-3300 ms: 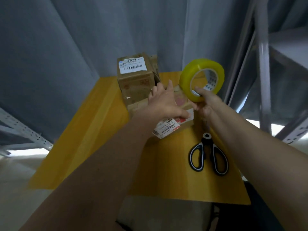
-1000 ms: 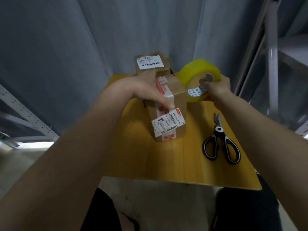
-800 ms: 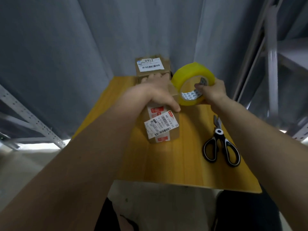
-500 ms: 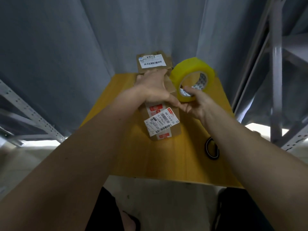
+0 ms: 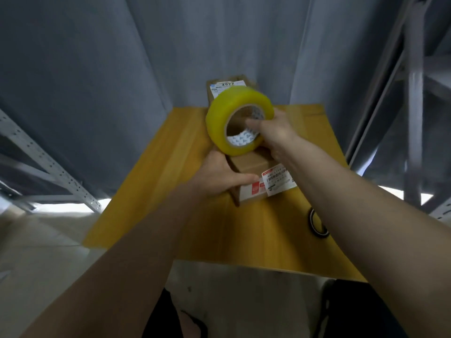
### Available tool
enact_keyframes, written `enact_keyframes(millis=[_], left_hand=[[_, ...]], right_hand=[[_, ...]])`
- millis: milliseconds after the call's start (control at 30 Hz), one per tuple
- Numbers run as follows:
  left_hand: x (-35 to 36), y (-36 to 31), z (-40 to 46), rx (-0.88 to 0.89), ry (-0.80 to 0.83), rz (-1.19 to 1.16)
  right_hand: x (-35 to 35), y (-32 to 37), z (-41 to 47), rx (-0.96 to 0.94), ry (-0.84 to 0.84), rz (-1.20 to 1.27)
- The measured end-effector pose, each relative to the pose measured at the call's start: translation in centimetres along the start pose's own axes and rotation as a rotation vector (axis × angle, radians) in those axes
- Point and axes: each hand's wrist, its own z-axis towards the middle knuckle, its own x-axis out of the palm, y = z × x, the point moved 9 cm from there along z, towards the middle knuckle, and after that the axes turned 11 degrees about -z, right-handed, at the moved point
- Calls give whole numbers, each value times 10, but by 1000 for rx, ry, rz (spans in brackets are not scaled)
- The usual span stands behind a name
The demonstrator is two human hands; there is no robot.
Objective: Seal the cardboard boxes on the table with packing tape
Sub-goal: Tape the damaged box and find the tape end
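Roll [image 5: 220, 118] now sits mid-frame over the box [image 5: 253, 167], right hand [image 5: 275, 135] gripping it through the core. Left hand [image 5: 219, 174] clamps the box's left side, thumb on top. Taping looks about to start.

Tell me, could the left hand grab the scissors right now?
Probably not: the left hand is gripping the near box, and the scissors lie across the table, mostly hidden under the right forearm.

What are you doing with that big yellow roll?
A person is taping up a cardboard box on the yellow table. The left hand holds the box, while the right hand grips the yellow tape roll just above it. Another box waits behind, and scissors peek out beside the right arm.
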Motion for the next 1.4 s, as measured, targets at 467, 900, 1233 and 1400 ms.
enact_keyframes(millis=[467, 900, 1233, 1400], left_hand=[[-18, 40, -7, -103, -11, -50], [-27, 47, -6, -189, 65, -37], [-33, 19, 2, -266, 148, 511], [-1, -12, 22, -221, 215, 496]], right_hand=[[-65, 10, 10, -69, -251, -298], [-85, -25, 7, 58, -385, -81], [-65, -57, 7, 186, -304, 115], [-53, -62, 7, 191, -262, 110]])
